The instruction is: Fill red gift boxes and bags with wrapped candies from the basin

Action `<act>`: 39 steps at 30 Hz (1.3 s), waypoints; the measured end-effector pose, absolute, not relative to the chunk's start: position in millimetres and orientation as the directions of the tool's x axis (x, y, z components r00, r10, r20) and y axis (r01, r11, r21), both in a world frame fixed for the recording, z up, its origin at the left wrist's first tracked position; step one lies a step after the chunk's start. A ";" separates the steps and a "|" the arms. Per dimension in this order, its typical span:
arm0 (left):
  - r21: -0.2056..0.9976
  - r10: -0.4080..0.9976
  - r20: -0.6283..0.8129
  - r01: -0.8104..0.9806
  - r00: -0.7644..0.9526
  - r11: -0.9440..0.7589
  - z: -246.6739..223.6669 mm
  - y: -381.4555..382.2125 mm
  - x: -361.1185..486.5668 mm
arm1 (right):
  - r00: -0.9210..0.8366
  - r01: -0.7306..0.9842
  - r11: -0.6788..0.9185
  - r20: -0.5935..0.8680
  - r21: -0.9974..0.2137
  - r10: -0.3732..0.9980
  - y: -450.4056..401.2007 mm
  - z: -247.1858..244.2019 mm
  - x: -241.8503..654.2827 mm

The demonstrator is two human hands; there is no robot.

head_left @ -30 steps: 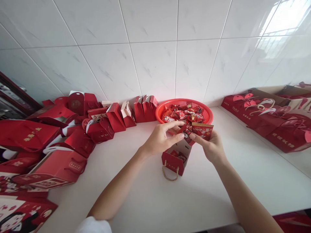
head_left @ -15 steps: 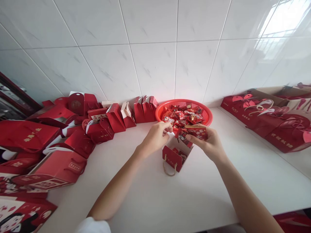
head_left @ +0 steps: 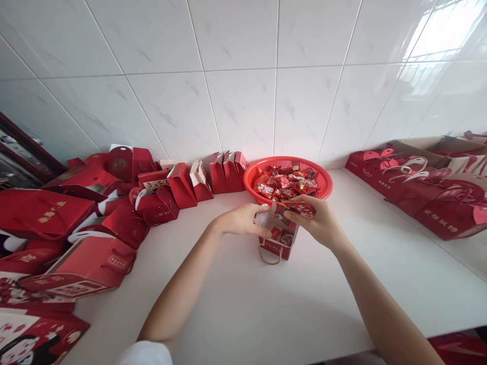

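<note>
A small red gift box [head_left: 274, 248] with a twisted rope handle stands open-topped on the white counter, directly in front of me. Inside it lie red-wrapped candies [head_left: 286, 236]. My left hand [head_left: 240, 220] is closed on the box's left side, thumb near the front and fingers at the back. Over the opening, my right hand [head_left: 317, 222] pinches red-wrapped sweets [head_left: 303, 209], one of them flat with a gold edge. Just behind the box sits a red plastic basket [head_left: 325, 188] holding many wrapped candies.
Red gift boxes [head_left: 117, 223] crowd the left side of the counter [head_left: 243, 309]. A row of small upright boxes [head_left: 219, 172] lines the tiled wall [head_left: 239, 111]. On the right, a long red box group [head_left: 418, 197] with ribbons and heart tags stands against the wall.
My left hand has come down onto the box's side, and the box has turned slightly. My right hand has lowered the sweets a little towards the opening.
</note>
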State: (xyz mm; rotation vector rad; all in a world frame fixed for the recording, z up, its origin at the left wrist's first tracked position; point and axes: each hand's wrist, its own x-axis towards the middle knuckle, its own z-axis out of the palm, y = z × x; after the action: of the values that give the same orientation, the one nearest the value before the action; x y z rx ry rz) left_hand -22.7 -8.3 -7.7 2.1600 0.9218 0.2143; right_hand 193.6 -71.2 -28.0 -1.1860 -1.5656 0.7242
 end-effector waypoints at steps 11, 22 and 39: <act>0.672 0.717 -0.187 0.620 0.672 -0.405 -9.5 -7.1 -23.4 | 0.075 -0.224 0.206 0.194 -0.953 0.978 -69.2 -23.8 198.2; 0.716 0.688 -0.209 0.588 0.695 -0.377 -12.3 -3.7 -25.1 | -0.054 0.039 0.308 0.306 -0.950 0.950 -68.0 -24.4 191.4; 0.706 0.718 -0.227 0.619 0.658 -0.344 -11.2 -5.7 -24.7 | -0.197 0.741 0.343 0.301 -0.577 0.933 -69.8 -30.7 187.1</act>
State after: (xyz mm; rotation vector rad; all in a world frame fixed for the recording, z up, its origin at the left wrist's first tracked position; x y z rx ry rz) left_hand -24.7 -5.7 -11.2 2.0670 1.0342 0.1559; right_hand 187.1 -69.8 -30.7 -1.4579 -2.0017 0.4068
